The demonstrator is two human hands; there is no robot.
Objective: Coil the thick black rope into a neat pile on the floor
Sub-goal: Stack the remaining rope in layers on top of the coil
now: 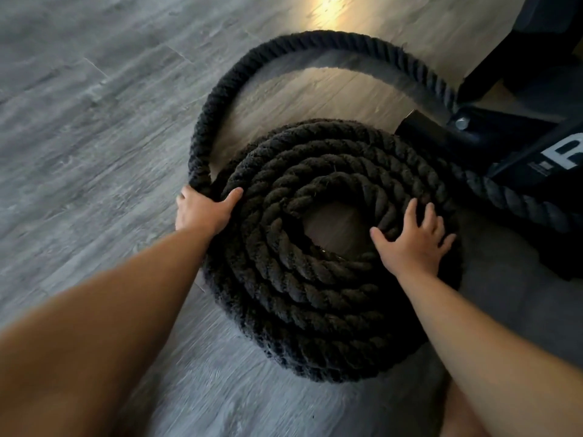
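A thick black twisted rope (293,279) lies in a round coil of several turns on the grey wood-look floor, with a bare hole in its middle. A loose length of the same rope (252,67) arches up from the coil's left edge and curves right toward a black frame. My left hand (202,211) grips the rope where that arch meets the coil's left rim. My right hand (413,244) rests flat on the coil's right side, fingers spread, pressing the inner turns.
A black metal equipment frame (492,134) with a bolt and white lettering stands at the right, close to the coil. Another stretch of rope (511,200) passes under it. A dark mat (504,298) lies under the coil's right side. Grey floor (79,121) stretches left.
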